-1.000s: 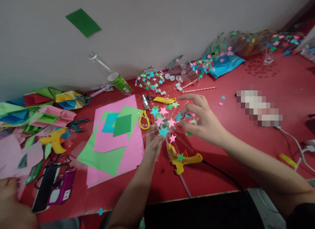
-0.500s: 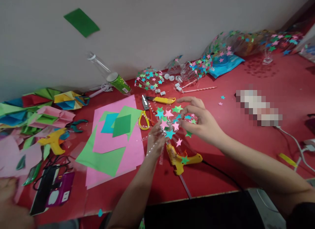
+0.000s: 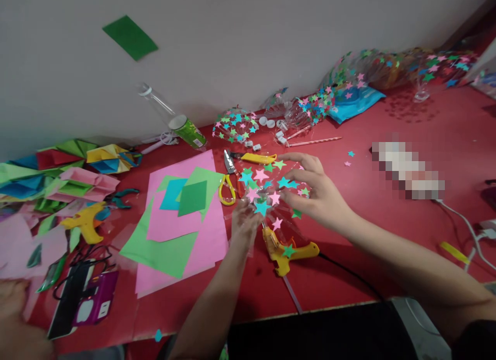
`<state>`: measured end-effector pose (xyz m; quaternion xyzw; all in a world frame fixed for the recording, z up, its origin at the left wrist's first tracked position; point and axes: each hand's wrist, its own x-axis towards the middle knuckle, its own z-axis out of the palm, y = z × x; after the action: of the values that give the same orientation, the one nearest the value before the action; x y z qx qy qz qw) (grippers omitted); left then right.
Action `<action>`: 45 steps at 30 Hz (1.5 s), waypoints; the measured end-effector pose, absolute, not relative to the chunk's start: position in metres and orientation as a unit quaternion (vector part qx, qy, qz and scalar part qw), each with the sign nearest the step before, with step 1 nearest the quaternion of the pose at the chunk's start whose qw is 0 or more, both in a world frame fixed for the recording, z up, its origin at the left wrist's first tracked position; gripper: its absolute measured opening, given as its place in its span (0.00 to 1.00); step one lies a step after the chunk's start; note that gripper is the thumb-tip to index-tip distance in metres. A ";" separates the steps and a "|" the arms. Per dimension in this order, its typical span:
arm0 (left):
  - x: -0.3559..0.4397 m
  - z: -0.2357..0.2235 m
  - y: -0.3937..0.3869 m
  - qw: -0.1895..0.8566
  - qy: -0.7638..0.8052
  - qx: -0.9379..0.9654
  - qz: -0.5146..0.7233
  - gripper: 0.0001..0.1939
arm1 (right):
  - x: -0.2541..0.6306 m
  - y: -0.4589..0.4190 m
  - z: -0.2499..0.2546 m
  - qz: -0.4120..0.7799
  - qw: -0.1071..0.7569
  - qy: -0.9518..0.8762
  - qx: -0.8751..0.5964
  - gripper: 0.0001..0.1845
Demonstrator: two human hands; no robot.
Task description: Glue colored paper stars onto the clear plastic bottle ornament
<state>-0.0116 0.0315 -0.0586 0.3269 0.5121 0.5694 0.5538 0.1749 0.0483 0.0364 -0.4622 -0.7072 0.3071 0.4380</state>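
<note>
My left hand (image 3: 245, 220) is closed round the lower middle of a clear plastic piece cut into thin strips (image 3: 259, 175), with pink, green and blue paper stars on their ends. On its right side my right hand (image 3: 310, 184) is spread, fingers curved and apart; whether the fingertips touch the strips I cannot tell. Just below lies a yellow hot glue gun (image 3: 284, 251) with a glue stick in it, partly under one green star. Behind the left hand are yellow-and-red-handled pliers (image 3: 228, 182) and a yellow box cutter (image 3: 259, 158).
Coloured paper sheets (image 3: 170, 251) lie to the left, beside a second yellow glue gun (image 3: 85, 223). A plastic bottle (image 3: 188, 130) leans at the wall. Finished-looking star pieces (image 3: 235, 124) stand along the back. Another person's hand (image 3: 15, 308) is at the lower left.
The starred plastic piece has turned slightly, its front stars shifting left. My right fingers have spread a little wider; the left hand keeps its grip.
</note>
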 end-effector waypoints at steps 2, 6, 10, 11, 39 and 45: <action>-0.011 -0.058 0.033 0.561 0.494 0.316 0.584 0.19 | 0.176 0.047 0.039 0.322 0.440 -0.704 -0.456 0.03; -0.011 -0.055 0.034 0.579 0.468 0.306 0.593 0.17 | 0.179 0.046 0.045 0.346 0.453 -0.699 -0.431 0.05; -0.010 -0.053 0.033 0.587 0.457 0.299 0.597 0.22 | 0.182 0.046 0.047 0.352 0.461 -0.695 -0.426 0.06; -0.010 -0.054 0.033 0.588 0.455 0.298 0.598 0.23 | 0.182 0.046 0.048 0.348 0.461 -0.695 -0.428 0.06; -0.007 -0.032 0.039 0.564 0.457 0.356 0.589 0.12 | 0.181 0.029 0.044 -0.058 0.485 -0.854 -0.177 0.09; -0.006 -0.028 0.038 0.561 0.449 0.349 0.601 0.10 | 0.170 0.031 0.025 -0.014 0.479 -0.854 -0.205 0.14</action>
<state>-0.0058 0.0381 -0.0277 0.3489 0.4489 0.6015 0.5612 0.1704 0.0308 0.0248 -0.2045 -0.8538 -0.0143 0.4785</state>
